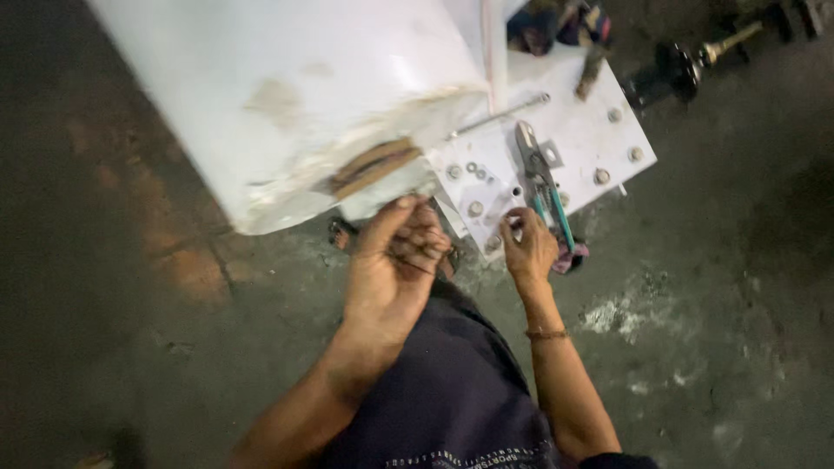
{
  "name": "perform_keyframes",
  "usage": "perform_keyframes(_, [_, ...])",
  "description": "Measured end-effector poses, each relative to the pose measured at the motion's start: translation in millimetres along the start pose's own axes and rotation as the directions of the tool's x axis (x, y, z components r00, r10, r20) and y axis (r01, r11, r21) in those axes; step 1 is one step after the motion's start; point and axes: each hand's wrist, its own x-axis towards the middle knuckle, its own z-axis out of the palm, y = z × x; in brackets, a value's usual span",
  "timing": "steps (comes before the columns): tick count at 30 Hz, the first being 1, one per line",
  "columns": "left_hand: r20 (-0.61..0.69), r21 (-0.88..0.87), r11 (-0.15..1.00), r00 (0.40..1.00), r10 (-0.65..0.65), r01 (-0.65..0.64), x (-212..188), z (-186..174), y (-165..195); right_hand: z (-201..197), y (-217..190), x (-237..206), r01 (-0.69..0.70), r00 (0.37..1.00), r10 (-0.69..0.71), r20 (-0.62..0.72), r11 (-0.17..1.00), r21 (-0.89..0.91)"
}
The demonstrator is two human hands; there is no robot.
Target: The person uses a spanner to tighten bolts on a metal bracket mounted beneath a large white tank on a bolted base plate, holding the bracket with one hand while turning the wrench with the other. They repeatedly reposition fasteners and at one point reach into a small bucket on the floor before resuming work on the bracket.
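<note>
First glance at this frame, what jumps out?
The big white drum-like body fills the upper left, with the left hand pressed at its lower edge. To its right a white plate studded with bolts carries teal-handled pliers, and the right hand touches the plate's near corner.

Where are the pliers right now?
The pliers lie on the white plate, just above the right hand, among bolts and washers.
</note>
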Motion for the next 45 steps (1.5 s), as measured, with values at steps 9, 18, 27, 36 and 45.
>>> perform_keyframes(9, [0.111,0.381,0.911,0.986,0.122,-0.156,2.9,-16.6,3.0,-18.7,-22.2,1.0,0.019,0.997,-0.002,-0.076,0.975,0.223])
perform_keyframes(18, [0.111,0.592,0.759,0.960,0.257,-0.272,2.8,-29.2,0.2,-81.1,-155.3,-9.7,0.433,0.900,-0.387,-0.201,0.851,0.296])
perform_keyframes(27, [0.212,0.475,0.816,0.943,0.256,-0.328,3.1,-25.3,-1.0,-71.1,-155.6,-11.3,0.453,0.880,-0.387,-0.273,0.858,0.242])
perform_keyframes(36, [0.249,0.452,0.829,0.939,0.237,-0.329,5.3,-41.5,-7.9,-71.2,-152.7,-10.9,0.416,0.898,-0.338,-0.281,0.860,0.296])
perform_keyframes(45, [0.053,0.249,0.932,0.964,0.260,-0.265,4.7,-37.6,-20.5,-68.9,-155.1,-15.3,0.092,0.995,-0.037,-0.095,0.724,0.684])
